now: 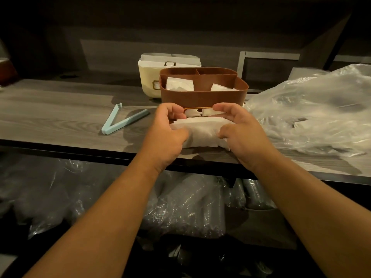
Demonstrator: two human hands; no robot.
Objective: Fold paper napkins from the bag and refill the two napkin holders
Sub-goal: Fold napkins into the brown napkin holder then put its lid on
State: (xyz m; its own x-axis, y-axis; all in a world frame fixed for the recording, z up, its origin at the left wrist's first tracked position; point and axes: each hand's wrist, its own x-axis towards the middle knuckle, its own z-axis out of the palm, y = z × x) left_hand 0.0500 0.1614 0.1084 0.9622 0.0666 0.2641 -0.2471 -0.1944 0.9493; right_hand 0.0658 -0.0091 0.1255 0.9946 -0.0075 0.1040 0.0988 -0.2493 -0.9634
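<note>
Both hands (pixel 166 133) pinch napkin stack (pixel 200 131) (thumbs under).

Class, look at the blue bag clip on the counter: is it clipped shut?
No. The blue bag clip lies open in a V shape on the wooden counter, left of the left hand.

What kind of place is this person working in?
Probably a café or restaurant service counter: two napkin holders, brown and cream, and sleeves of plastic cups stored under the wood-look counter.
</note>
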